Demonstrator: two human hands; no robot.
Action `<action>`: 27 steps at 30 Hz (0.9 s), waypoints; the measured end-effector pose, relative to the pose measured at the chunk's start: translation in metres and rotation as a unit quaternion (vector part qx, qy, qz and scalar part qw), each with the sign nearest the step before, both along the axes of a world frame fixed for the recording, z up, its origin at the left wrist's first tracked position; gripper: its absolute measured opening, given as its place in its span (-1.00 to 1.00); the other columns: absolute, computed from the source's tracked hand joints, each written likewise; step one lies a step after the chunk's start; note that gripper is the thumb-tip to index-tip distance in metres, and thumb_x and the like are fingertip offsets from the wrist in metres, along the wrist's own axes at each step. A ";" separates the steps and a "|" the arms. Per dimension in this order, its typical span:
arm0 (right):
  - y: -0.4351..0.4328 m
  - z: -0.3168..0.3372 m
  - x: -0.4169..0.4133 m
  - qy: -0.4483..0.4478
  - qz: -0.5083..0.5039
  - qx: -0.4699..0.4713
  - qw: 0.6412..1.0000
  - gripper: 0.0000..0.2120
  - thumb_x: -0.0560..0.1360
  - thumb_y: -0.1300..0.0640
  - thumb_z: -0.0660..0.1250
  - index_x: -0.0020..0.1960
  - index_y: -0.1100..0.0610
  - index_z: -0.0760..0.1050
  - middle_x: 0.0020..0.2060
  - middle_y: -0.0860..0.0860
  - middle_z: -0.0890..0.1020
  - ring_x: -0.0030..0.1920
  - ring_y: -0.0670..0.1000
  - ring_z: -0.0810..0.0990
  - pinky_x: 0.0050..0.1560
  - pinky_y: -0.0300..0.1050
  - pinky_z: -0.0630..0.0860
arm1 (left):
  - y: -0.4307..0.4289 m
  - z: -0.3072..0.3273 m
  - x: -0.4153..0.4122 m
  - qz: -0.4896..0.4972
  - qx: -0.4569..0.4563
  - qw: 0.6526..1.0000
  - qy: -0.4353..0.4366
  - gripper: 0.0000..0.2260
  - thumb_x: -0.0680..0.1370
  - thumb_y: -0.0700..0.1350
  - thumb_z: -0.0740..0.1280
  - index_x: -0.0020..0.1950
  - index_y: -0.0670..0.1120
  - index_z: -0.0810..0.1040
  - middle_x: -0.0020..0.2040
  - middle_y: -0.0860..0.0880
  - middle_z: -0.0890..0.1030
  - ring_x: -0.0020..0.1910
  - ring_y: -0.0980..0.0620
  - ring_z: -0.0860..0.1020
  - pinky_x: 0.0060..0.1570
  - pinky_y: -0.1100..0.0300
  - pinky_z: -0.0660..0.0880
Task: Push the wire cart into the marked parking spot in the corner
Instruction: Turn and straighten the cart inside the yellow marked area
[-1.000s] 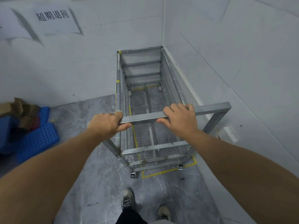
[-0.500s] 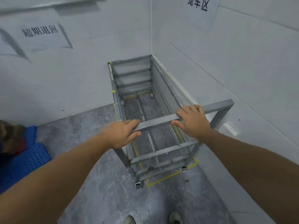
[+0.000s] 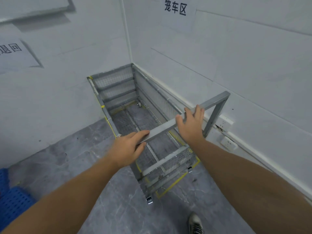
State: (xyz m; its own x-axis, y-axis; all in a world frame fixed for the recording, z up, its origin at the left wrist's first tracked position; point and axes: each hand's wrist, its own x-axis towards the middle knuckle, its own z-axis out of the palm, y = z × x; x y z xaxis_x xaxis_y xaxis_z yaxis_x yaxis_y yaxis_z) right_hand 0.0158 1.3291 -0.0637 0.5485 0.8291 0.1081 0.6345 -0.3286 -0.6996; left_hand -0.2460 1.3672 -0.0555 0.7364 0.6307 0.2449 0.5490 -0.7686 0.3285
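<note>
The grey wire cart (image 3: pixel 162 102) stands in the corner, its far end against the back wall and its right side along the right wall. Yellow floor tape (image 3: pixel 172 184) outlines the spot beneath it; the near left caster (image 3: pixel 149 200) sits just outside the tape line. My left hand (image 3: pixel 128 149) grips the left end of the cart's handle bar (image 3: pixel 162 129), thumb on top. My right hand (image 3: pixel 190 127) lies on the bar further right, fingers stretched out straight over it and not wrapped around.
Two white wall sockets (image 3: pixel 224 122) sit low on the right wall, close to the handle's right post. Blue plastic pallets (image 3: pixel 11 203) lie at the left edge. A paper sign (image 3: pixel 175 8) hangs on the right wall. My shoe (image 3: pixel 195 223) shows on the grey floor.
The cart has rolled deeper into the corner. My view has swung up and left. The right hand's fingers have uncurled from the bar; the left hand keeps its grip.
</note>
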 end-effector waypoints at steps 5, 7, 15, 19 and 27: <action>0.014 0.009 -0.021 0.056 -0.036 -0.028 0.997 -0.31 0.60 -0.14 0.15 0.58 0.17 -0.01 0.54 0.20 -0.33 0.52 0.17 -0.39 0.48 0.12 -0.13 | -0.001 -0.001 0.002 -0.002 0.018 0.999 -0.046 -0.66 0.59 0.08 0.18 0.34 0.05 0.46 -0.08 -0.02 0.65 -0.26 -0.04 0.61 -0.32 0.04 0.58; 0.019 0.008 -0.021 0.051 -0.040 -0.040 0.997 -0.33 0.61 -0.11 0.13 0.57 0.17 0.01 0.53 0.23 -0.36 0.50 0.21 -0.41 0.48 0.18 -0.12 | 0.000 -0.001 0.004 0.001 0.022 0.998 -0.056 -0.66 0.58 0.08 0.20 0.33 0.04 0.48 -0.11 0.00 0.65 -0.29 -0.01 0.60 -0.36 0.06 0.57; 0.031 0.004 -0.010 0.034 -0.058 -0.029 0.997 -0.49 0.61 0.02 0.10 0.51 0.18 0.19 0.53 0.24 -0.34 0.50 0.25 -0.42 0.45 0.19 0.07 | 0.007 -0.005 0.018 0.002 0.044 0.997 -0.057 -0.68 0.58 0.08 0.20 0.31 0.06 0.48 -0.20 0.03 0.62 -0.39 0.03 0.55 -0.49 0.07 0.52; 0.031 0.004 -0.008 0.029 -0.059 -0.008 0.998 -0.52 0.61 0.05 0.11 0.49 0.18 0.24 0.53 0.26 -0.32 0.50 0.27 -0.41 0.45 0.20 0.07 | 0.008 -0.005 0.020 0.000 0.055 0.996 -0.063 -0.68 0.58 0.05 0.22 0.30 0.03 0.50 -0.18 0.02 0.63 -0.38 0.02 0.56 -0.48 0.11 0.52; 0.036 0.004 0.014 0.029 -0.035 -0.023 0.999 -0.49 0.61 0.01 0.10 0.52 0.15 0.19 0.54 0.23 -0.33 0.50 0.26 -0.41 0.46 0.17 0.09 | 0.008 -0.006 0.040 0.025 0.044 0.997 -0.066 -0.69 0.57 0.05 0.24 0.30 0.05 0.50 -0.10 0.03 0.68 -0.29 0.01 0.63 -0.42 0.08 0.56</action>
State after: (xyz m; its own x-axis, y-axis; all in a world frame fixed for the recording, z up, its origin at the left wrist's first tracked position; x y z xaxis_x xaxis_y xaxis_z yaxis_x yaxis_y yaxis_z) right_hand 0.0294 1.3648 -0.0593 0.6097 0.7917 0.0379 0.5676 -0.4028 -0.7181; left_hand -0.2063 1.3749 -0.0611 0.6623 0.6371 0.3943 0.5433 -0.7708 0.3327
